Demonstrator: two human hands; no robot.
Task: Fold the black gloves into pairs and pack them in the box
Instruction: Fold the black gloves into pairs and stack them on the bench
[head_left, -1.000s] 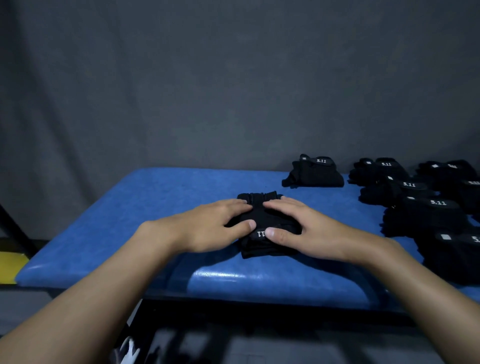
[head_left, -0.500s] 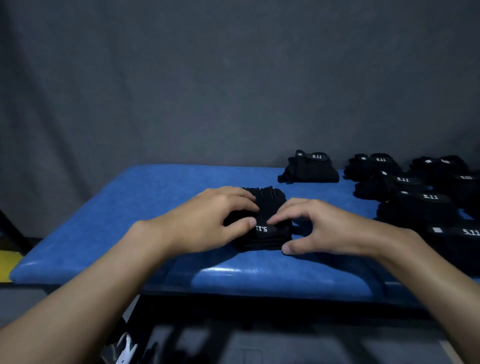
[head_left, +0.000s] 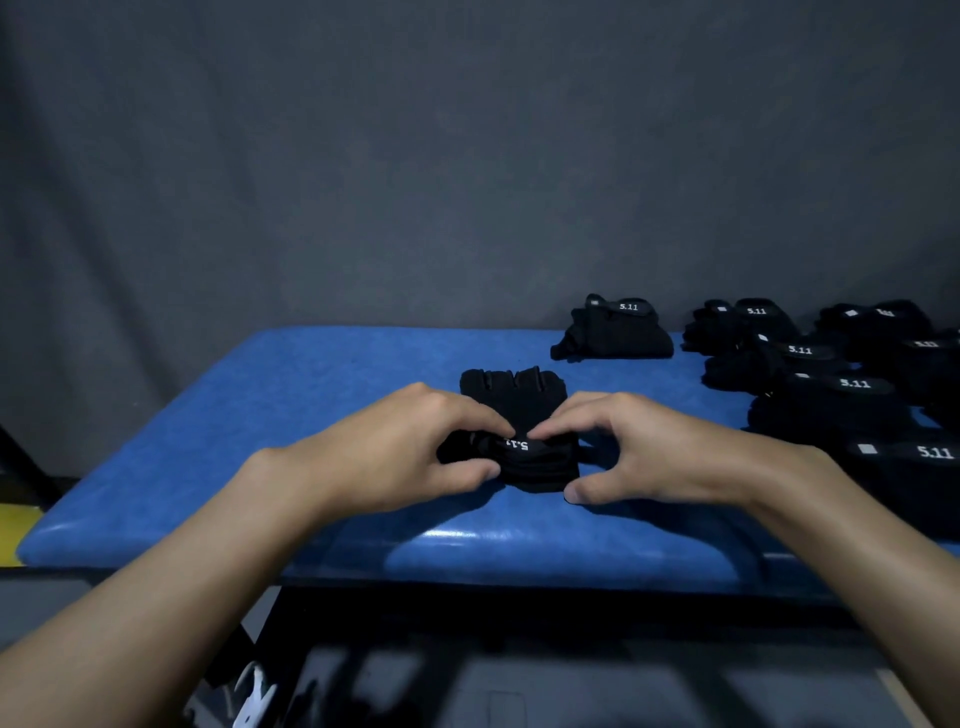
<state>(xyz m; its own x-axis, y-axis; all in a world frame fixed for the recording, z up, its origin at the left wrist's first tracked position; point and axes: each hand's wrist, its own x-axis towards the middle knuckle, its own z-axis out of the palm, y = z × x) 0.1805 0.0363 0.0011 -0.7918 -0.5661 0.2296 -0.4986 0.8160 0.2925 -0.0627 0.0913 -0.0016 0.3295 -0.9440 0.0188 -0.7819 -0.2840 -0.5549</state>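
Observation:
A black fingerless glove pair (head_left: 519, 410) lies in the middle of the blue padded table (head_left: 311, 379), finger ends pointing away from me, its near cuff end with white "5.11" lettering rolled up. My left hand (head_left: 410, 447) grips the left side of that rolled cuff with curled fingers and thumb. My right hand (head_left: 639, 447) pinches its right side the same way. No box shows in the frame.
Several folded black glove pairs marked "5.11" lie at the back right, one apart (head_left: 615, 332) and a cluster (head_left: 831, 374) reaching the right edge. A grey cloth backdrop hangs behind the table. The table's front edge is just below my hands.
My hands went from lying flat over the glove to curling round its near end. The far finger part is now uncovered and the cuff is rolled up toward it.

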